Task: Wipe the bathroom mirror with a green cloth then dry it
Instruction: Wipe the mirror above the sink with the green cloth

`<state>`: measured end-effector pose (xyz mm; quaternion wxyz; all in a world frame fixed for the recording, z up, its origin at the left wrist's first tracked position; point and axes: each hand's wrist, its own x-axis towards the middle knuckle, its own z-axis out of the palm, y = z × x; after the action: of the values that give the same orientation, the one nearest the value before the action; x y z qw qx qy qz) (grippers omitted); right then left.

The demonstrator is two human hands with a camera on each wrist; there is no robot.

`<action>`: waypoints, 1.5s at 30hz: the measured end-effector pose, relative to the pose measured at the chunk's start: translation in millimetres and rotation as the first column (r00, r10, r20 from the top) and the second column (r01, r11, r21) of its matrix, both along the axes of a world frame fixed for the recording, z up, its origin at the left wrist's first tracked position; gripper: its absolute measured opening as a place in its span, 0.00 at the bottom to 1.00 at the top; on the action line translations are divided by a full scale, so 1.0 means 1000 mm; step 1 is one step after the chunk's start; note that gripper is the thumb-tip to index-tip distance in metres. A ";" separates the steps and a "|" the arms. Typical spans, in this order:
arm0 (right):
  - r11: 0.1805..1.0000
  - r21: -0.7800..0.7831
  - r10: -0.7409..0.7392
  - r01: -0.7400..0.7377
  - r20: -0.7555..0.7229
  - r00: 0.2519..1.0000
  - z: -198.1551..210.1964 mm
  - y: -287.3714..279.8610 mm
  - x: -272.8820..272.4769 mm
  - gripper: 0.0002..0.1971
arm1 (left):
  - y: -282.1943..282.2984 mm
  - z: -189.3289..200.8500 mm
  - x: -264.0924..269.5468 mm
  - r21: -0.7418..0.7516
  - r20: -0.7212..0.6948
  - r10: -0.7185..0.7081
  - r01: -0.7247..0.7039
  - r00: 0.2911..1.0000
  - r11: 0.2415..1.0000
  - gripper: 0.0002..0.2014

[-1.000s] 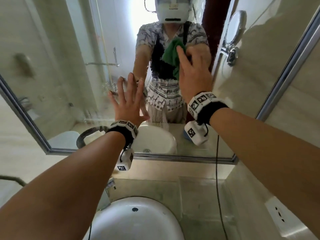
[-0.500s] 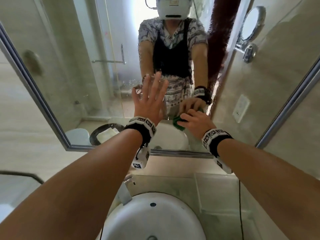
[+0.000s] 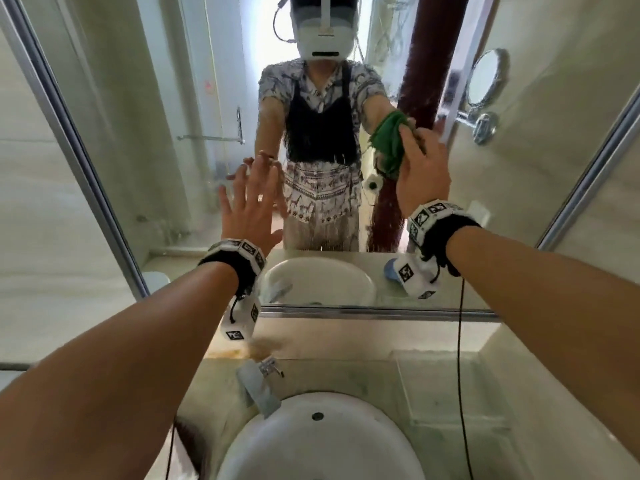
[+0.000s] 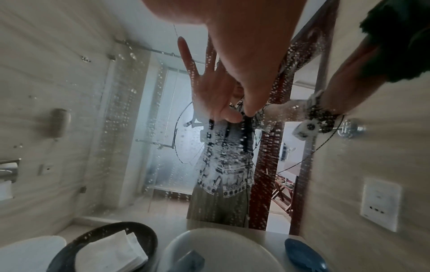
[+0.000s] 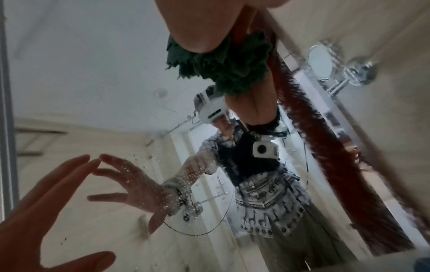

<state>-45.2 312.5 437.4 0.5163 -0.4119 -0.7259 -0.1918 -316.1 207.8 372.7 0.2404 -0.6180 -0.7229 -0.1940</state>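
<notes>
The bathroom mirror (image 3: 166,140) fills the wall ahead and is speckled with water drops (image 4: 121,117). My right hand (image 3: 420,174) grips a bunched green cloth (image 3: 389,140) and presses it against the glass at the upper right, in front of the reflected dark red door post. In the right wrist view the green cloth (image 5: 221,60) is crumpled under my fingers (image 5: 197,27). My left hand (image 3: 252,202) is flat on the glass at the centre left, fingers spread, holding nothing. The left hand (image 5: 46,202) meets its reflection.
A white basin (image 3: 311,445) and a metal tap (image 3: 258,382) sit below the mirror's bottom frame (image 3: 346,311). Reflected in the glass are a blue soap dish (image 4: 304,255), a black tray of folded white towels (image 4: 104,248) and a round wall mirror (image 3: 486,81).
My right hand has swept the cloth from low near the mirror's bottom edge up and to the right. The left hand has stayed spread on the glass.
</notes>
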 end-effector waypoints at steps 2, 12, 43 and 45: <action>1.000 0.018 -0.007 0.008 -0.050 0.999 0.009 -0.001 -0.012 0.22 | 0.002 0.000 -0.014 0.010 -0.029 0.003 -0.003 1.000 1.000 0.63; 0.993 -0.102 0.104 -0.060 0.508 0.855 -0.058 0.006 -0.026 0.22 | 0.027 -0.017 -0.024 0.081 -0.061 0.064 -0.059 0.996 0.995 0.72; 0.968 0.017 0.168 -0.250 0.697 0.697 -0.112 -0.004 -0.073 0.24 | 0.027 -0.024 -0.018 0.064 -0.067 0.064 -0.060 0.996 0.996 0.67; 0.962 -0.009 0.191 -0.273 0.738 0.648 -0.124 -0.006 -0.070 0.22 | 0.027 -0.023 -0.018 0.063 -0.058 0.060 -0.056 0.997 0.996 0.62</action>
<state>-115.4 306.2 313.2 0.2237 -0.1770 -0.9070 -0.3099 -334.0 234.8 349.5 0.2864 -0.5946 -0.7267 -0.1907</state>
